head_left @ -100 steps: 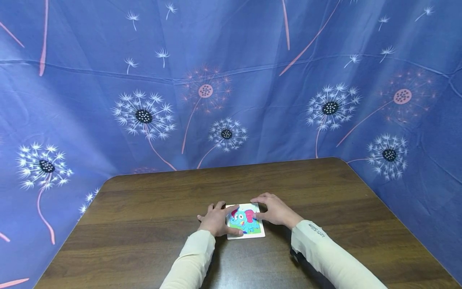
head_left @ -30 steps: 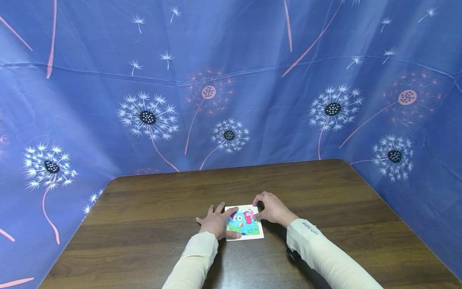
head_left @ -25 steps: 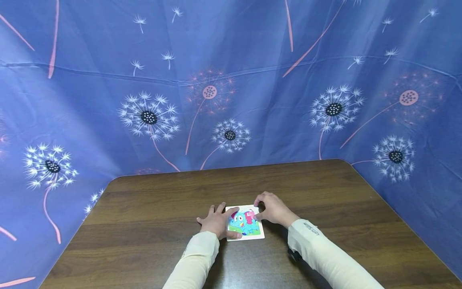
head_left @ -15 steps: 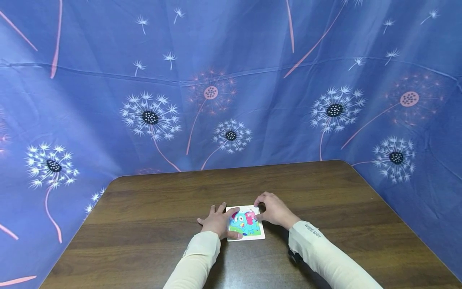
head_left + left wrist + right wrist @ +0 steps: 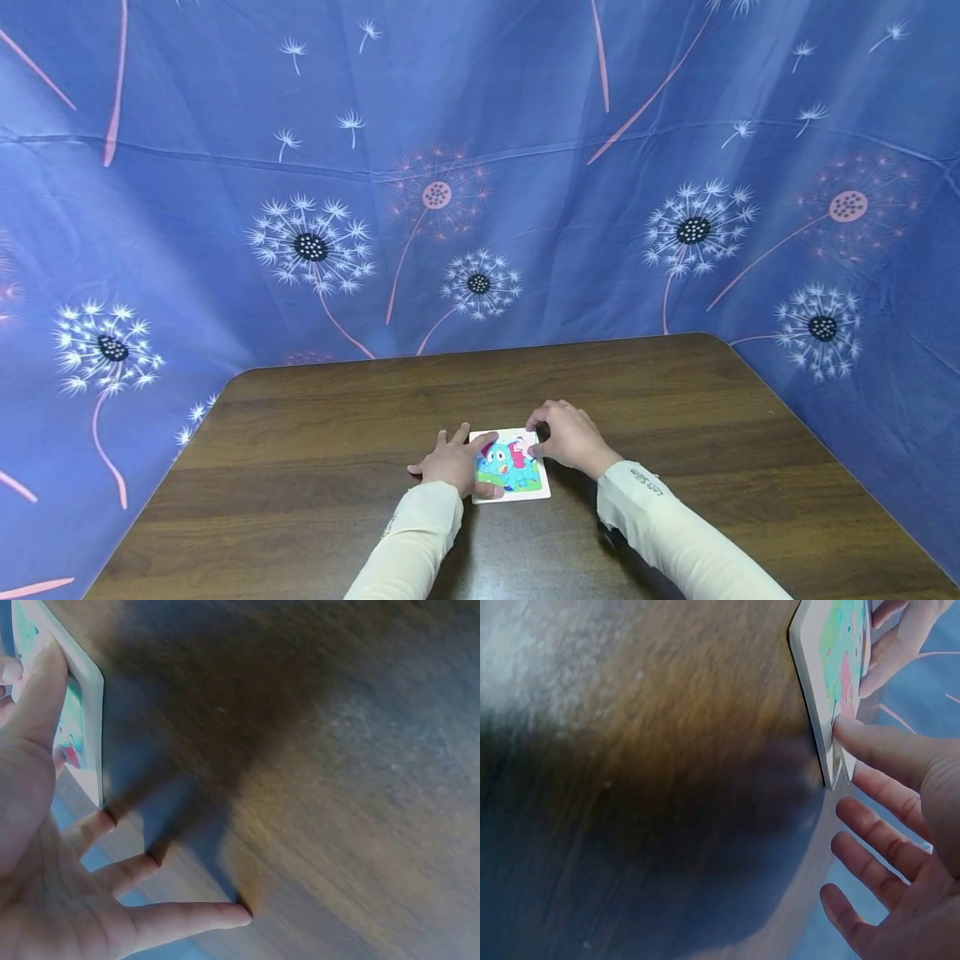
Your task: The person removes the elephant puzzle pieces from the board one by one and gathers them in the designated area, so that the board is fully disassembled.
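Note:
A small square picture puzzle (image 5: 517, 483) of a blue elephant in a white frame lies flat on the wooden table. My left hand (image 5: 450, 464) holds it down at its left side, fingers spread, the thumb (image 5: 41, 697) on the near rim and several fingertips on the wood. At the upper right corner my right hand (image 5: 573, 437) pinches a puzzle piece (image 5: 522, 445) between thumb and index finger. That piece looks paler than the rest and seems tilted up; the right wrist view shows a thin edge under the thumb (image 5: 877, 742). The other right fingers hang loosely curled.
The brown wooden table (image 5: 315, 433) extends on every side of the puzzle. Behind it hangs a blue cloth (image 5: 555, 250) with dandelion prints, reaching down to the table's far edge.
Since the earliest frame my right index finger has bent in towards the thumb at the puzzle's corner. The pink area there has turned paler. My left hand has stayed nearly in place.

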The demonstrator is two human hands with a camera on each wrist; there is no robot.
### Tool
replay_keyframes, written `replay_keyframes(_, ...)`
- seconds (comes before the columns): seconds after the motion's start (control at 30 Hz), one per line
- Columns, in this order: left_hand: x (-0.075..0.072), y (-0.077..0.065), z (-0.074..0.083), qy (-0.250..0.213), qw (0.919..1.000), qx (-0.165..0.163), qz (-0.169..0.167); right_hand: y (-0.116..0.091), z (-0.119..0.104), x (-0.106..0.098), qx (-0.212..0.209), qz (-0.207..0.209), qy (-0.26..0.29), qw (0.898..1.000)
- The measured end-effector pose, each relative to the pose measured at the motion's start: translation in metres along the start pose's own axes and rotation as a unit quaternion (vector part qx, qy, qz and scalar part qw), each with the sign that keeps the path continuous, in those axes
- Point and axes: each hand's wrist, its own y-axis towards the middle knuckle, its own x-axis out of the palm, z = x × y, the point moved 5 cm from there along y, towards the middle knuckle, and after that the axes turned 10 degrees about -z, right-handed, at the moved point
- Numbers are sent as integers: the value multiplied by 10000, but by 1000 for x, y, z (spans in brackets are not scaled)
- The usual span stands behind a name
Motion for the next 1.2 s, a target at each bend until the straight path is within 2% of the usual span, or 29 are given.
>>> replay_keyframes(0.17,0,0,0,-73,9999,-17,-81,0,0,0,27,150,64,9999)
replay_keyframes(0.4,0,1,0,-66,10000,7,-74,0,0,-3,-317,103,207,9992)
replay_keyframes(0.77,-1,-1,0,-131,9999,14,-94,-3,4,-9,-559,73,150,9983)
replay_keyframes(1.2,1,1,0,-173,9998,3,-76,-9,19,-18,-564,-116,48,9983)
